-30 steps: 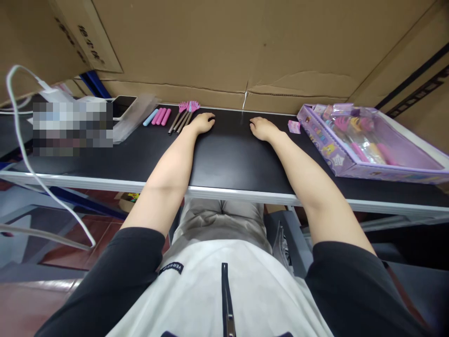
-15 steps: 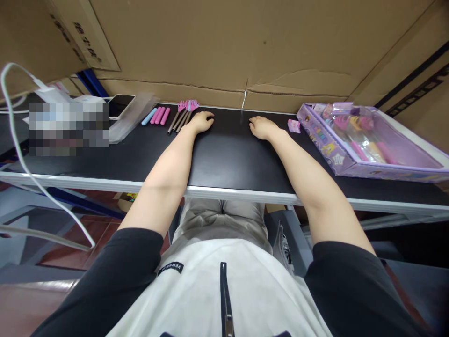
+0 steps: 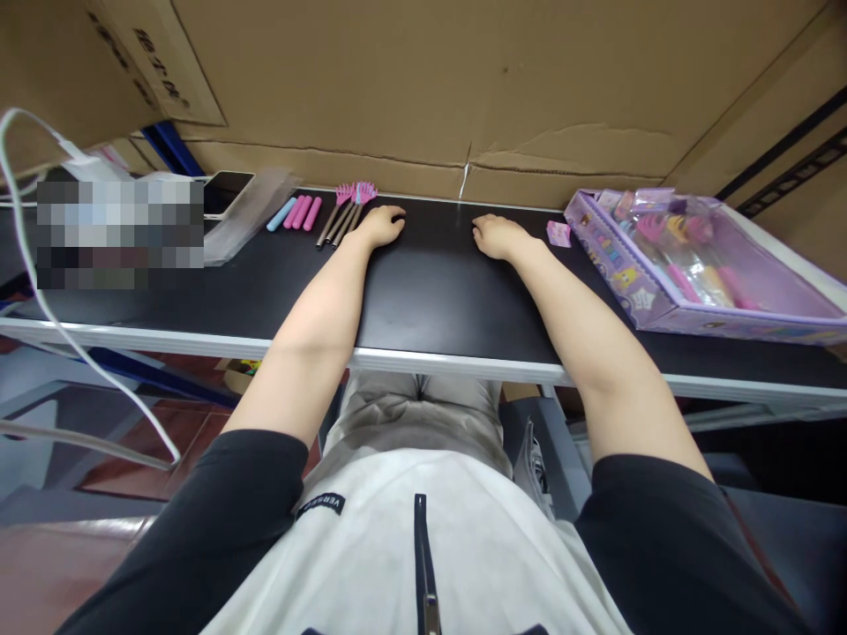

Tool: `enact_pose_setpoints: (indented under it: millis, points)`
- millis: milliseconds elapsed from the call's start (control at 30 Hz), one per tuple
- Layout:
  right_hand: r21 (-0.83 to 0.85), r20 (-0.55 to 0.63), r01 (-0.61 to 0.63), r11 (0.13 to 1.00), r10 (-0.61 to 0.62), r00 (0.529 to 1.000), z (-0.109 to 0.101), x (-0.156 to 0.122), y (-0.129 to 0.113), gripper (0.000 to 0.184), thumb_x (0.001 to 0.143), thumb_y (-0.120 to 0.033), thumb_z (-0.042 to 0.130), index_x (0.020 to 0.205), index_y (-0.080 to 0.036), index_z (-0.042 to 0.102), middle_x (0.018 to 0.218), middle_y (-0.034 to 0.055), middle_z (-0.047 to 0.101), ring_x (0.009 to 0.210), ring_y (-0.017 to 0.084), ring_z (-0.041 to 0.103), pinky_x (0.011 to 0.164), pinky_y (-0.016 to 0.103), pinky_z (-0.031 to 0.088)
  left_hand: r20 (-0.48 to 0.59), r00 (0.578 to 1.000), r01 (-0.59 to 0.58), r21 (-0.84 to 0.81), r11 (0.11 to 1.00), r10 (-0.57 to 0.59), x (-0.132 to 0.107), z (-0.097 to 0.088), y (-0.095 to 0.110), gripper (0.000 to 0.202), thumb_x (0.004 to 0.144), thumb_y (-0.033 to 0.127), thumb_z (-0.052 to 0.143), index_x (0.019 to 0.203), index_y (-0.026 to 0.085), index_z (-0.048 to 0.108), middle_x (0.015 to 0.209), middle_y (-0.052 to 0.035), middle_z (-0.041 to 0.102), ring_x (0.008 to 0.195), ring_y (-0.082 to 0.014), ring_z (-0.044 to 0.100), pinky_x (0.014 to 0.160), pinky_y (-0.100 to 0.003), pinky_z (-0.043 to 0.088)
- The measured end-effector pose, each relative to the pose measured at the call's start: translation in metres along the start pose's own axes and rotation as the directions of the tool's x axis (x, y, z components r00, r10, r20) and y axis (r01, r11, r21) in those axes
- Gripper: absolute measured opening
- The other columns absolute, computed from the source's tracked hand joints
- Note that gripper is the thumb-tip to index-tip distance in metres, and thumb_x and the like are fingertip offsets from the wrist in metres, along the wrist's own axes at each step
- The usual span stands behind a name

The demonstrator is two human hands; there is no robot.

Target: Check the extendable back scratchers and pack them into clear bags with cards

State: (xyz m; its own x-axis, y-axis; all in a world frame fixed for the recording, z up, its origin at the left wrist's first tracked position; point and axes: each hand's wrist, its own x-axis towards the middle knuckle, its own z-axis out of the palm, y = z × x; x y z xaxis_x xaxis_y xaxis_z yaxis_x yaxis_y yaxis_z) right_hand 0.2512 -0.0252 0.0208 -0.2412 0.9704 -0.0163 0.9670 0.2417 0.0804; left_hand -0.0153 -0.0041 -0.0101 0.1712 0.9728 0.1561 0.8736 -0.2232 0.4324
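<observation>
Palm down on the black tabletop point(image 3: 450, 291) lies my left hand point(image 3: 382, 227), open and holding nothing, its thumb apart from the fingers. Just left of it are several back scratchers point(image 3: 343, 193) with pink claw heads and thin metal rods; my wrist comes close to their lower ends. Farther left sit several pink tubes point(image 3: 303, 212) and a light blue tube point(image 3: 281, 214), side by side. My right hand point(image 3: 496, 236) also rests on the table, open, with fingers slightly bent and nothing visible in it. To its right is a small pink card or packet point(image 3: 558, 233).
On the right, a purple display box point(image 3: 609, 251) holds packaged colourful claw-headed items. Clear plastic bags point(image 3: 251, 220), a phone point(image 3: 228, 192) and a blurred-out patch are at the left, with a white cable point(image 3: 14, 113) hanging down. A cardboard wall point(image 3: 371, 79) closes the back.
The view has shifted very slightly. Both hands stay resting in the same places, and nothing on the table has moved.
</observation>
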Motion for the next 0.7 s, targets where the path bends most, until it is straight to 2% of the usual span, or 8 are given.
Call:
enact_pose_setpoints:
  millis: [100, 300, 400, 700]
  points:
    - [0.025, 0.003, 0.009, 1.000, -0.009, 1.000, 0.002, 0.003, 0.002, 0.056, 0.116, -0.026, 0.037, 0.164, -0.006, 0.059, 0.171, 0.0232, 0.054, 0.153, 0.038, 0.059, 0.128, 0.051, 0.045, -0.005, 1.000, 0.005, 0.008, 1.000, -0.004, -0.001, 0.000, 0.001, 0.057, 0.105, 0.020, 0.050, 0.159, 0.010, 0.066, 0.168, -0.0130, 0.063, 0.161, -0.0255, 0.054, 0.137, -0.032, 0.035]
    - [-0.002, -0.015, 0.061, 0.998, -0.061, 0.998, 0.001, 0.004, 0.005, 0.055, 0.114, -0.026, 0.039, 0.161, -0.010, 0.063, 0.164, 0.0218, 0.062, 0.149, 0.037, 0.062, 0.123, 0.051, 0.051, 0.001, 1.000, -0.001, 0.021, 1.000, 0.001, 0.001, -0.002, 0.000, 0.056, 0.106, 0.021, 0.051, 0.159, 0.015, 0.067, 0.166, -0.0090, 0.065, 0.160, -0.0237, 0.056, 0.136, -0.032, 0.036]
    - [-0.023, -0.003, 0.059, 0.998, -0.059, 0.998, -0.001, 0.000, 0.002, 0.058, 0.112, -0.024, 0.038, 0.162, -0.007, 0.062, 0.165, 0.0240, 0.060, 0.149, 0.038, 0.063, 0.123, 0.051, 0.051, 0.011, 1.000, 0.009, 0.035, 0.999, -0.010, 0.000, -0.003, 0.002, 0.056, 0.106, 0.021, 0.050, 0.159, 0.011, 0.066, 0.167, -0.0115, 0.064, 0.160, -0.0240, 0.055, 0.136, -0.030, 0.036]
    - [-0.034, -0.017, 0.057, 0.998, -0.057, 0.998, -0.002, -0.007, 0.000, 0.057, 0.112, -0.023, 0.038, 0.161, -0.006, 0.062, 0.168, 0.0242, 0.057, 0.150, 0.039, 0.063, 0.124, 0.052, 0.050, 0.004, 1.000, 0.010, 0.038, 0.999, -0.010, -0.003, -0.001, 0.006, 0.058, 0.105, 0.020, 0.050, 0.159, 0.013, 0.066, 0.167, -0.0101, 0.065, 0.160, -0.0247, 0.056, 0.136, -0.031, 0.036]
